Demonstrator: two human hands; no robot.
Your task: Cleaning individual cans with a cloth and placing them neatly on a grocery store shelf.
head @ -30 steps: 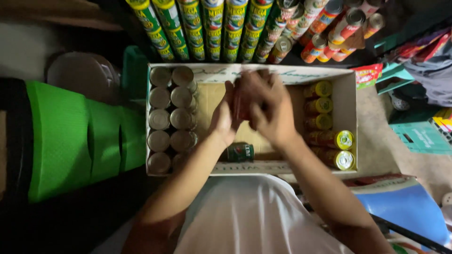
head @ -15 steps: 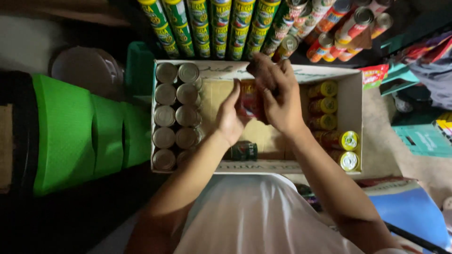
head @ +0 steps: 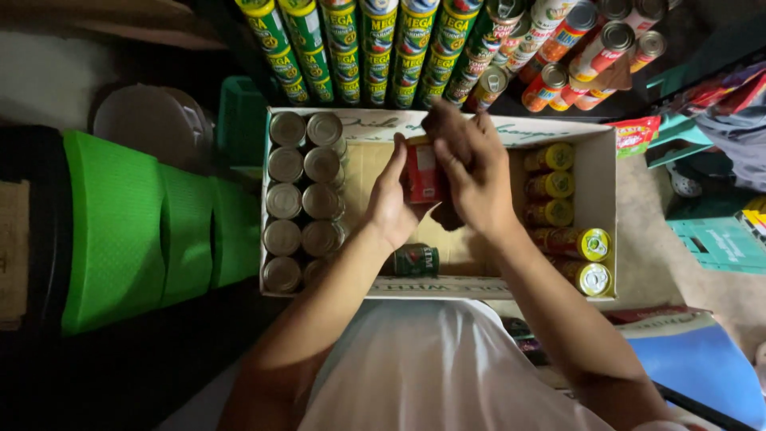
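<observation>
Since a moment ago both hands have shifted a little toward the far wall of the box, the red can coming with them, and the can now shows more of its side between the palms.

Nearest, a green can (head: 416, 260) lies on its side on the box floor, just by the near wall of the cardboard box (head: 604, 209) and below the left wrist. Above it, over the middle of the box, the left hand (head: 391, 199) is curled around the left side of the red can (head: 422, 171), thumb and fingers closed on it. The right hand (head: 476, 172) closes on the same can from the right, fingers bent over its far end; both hands hold it clear of the floor.

To the left in the box, two columns of upright silver-topped cans (head: 303, 199) stand packed together. Along the right wall runs a row of yellow-lidded cans (head: 565, 215) lying on their sides.

Left of the box stands a green plastic stool (head: 136, 227). Beyond the far wall, stacks of green-and-yellow cans (head: 359, 48) lean in rows, with red and orange cans (head: 586, 52) further right.
</observation>
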